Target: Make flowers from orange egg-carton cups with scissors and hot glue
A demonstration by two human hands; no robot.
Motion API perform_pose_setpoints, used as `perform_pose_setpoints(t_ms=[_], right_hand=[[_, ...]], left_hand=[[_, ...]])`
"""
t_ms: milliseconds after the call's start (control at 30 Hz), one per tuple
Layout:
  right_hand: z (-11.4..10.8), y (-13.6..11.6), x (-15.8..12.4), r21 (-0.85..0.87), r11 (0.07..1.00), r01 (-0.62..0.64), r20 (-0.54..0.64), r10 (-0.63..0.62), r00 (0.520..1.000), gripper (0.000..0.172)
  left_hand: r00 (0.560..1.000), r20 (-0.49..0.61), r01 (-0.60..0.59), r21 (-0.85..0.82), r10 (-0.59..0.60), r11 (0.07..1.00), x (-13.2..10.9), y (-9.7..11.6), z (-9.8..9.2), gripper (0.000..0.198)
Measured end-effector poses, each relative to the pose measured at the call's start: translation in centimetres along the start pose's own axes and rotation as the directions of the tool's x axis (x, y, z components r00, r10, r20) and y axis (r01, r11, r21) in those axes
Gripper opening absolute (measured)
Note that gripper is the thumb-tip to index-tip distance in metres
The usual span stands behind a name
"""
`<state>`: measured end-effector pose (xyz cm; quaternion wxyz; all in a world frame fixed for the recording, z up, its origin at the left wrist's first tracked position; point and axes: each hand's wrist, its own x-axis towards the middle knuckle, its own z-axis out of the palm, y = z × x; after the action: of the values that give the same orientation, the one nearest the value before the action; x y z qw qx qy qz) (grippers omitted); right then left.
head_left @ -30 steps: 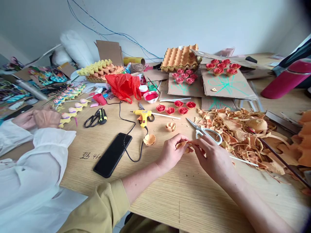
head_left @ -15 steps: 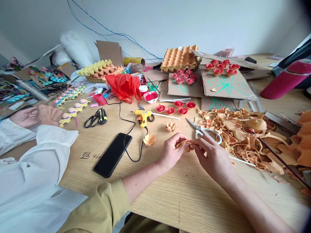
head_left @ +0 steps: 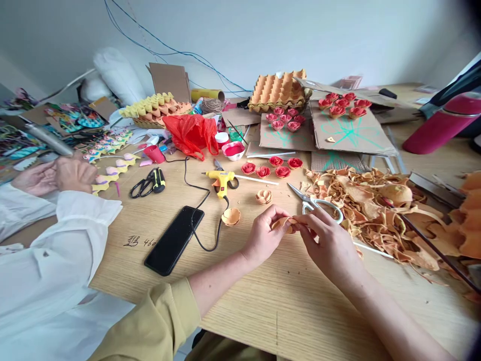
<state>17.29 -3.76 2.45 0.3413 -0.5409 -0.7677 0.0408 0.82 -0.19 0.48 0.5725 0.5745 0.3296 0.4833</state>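
Note:
Between my fingertips is an orange egg-carton petal piece, partly covered by both hands. My left hand pinches its left side, and my right hand grips the right edge. Just beyond them lie an orange carton flower and an open petal cup. White-handled scissors rest behind my right hand, blades pointing away to the left. A yellow glue gun lies farther back on the table.
Carton scraps are heaped on the right, near a pink bottle. Red flowers sit behind the glue gun and on cardboard. A black phone lies left of my hands. Beyond it are a co-worker's hands.
My fingers have shifted only slightly around the orange petal piece, which stays in both hands. At the left, the co-worker's hands have moved a little.

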Motion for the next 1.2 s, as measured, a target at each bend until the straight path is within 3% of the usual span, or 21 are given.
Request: perform_pose_setpoints(t_ms=[200,367,633,933,1200], right_hand=[[0.26,-0.02,-0.13,-0.059,0.998,-0.013,0.005,0.013,1.000,0.019],[0.13,-0.15,-0.12,-0.090,0.996,0.027,-0.019,-0.029,0.999,0.020],[0.03,0.07,0.07,0.031,0.999,-0.018,0.013,0.018,1.000,0.016],[-0.05,-0.46,0.03,-0.124,0.991,0.047,-0.003,-0.047,0.999,0.021],[0.17,-0.34,0.05,-0.058,0.998,-0.002,-0.012,0.001,1.000,0.018]], left_hand=[[1.000,0.001,-0.008,0.099,0.008,0.995,-0.10,-0.32,-0.16,0.030],[1.000,0.007,0.006,0.059,-0.007,0.998,-0.15,-0.31,-0.13,0.030],[0.999,-0.036,0.002,0.058,0.000,0.998,-0.03,0.19,0.03,0.033],[0.996,-0.027,0.082,-0.014,-0.083,0.997,-0.02,0.22,0.18,0.029],[0.997,-0.082,0.003,0.045,0.001,0.999,0.01,0.10,0.30,0.019]])
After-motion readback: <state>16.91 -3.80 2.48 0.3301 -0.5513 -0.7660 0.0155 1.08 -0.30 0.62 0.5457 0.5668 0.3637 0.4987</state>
